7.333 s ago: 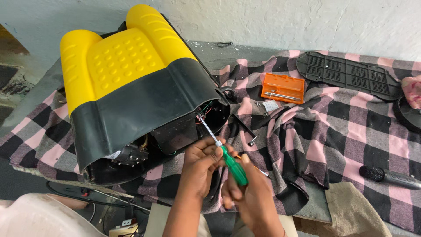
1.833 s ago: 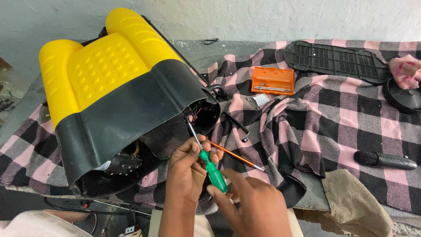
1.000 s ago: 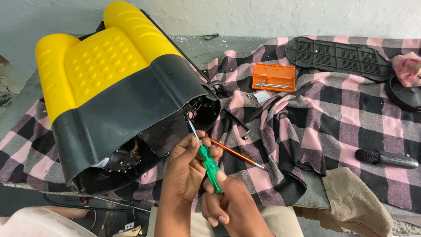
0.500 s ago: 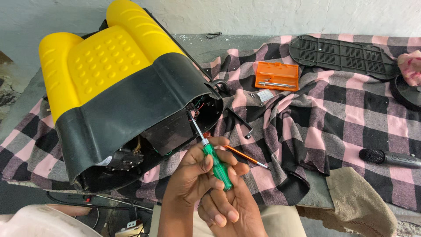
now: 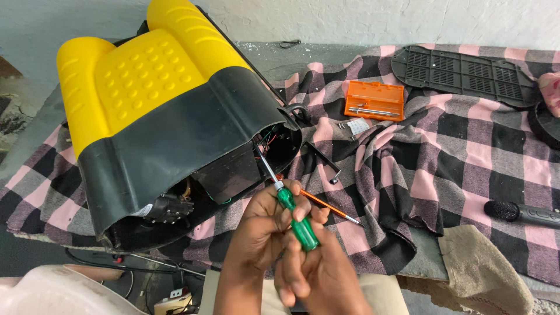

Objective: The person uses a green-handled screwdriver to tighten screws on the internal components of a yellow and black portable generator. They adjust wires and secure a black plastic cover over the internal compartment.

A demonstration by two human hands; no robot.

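Both hands are closing around a green translucent-handled screwdriver [image 5: 296, 220] with a slim silver shaft: the left hand [image 5: 262, 227] is pinching the upper handle, while the right hand [image 5: 318, 274] is wrapping the lower end. The shaft is slanting up into the open underside of a large yellow-and-black moulded plastic housing [image 5: 169, 116], its tip lying among wires just inside the black rim. Right of the housing, a thin orange-handled screwdriver [image 5: 329, 207] is lying on the pink-and-black checked cloth [image 5: 455, 151] covering the worktop; farther right, an orange plastic tool case [image 5: 374, 100] is resting.
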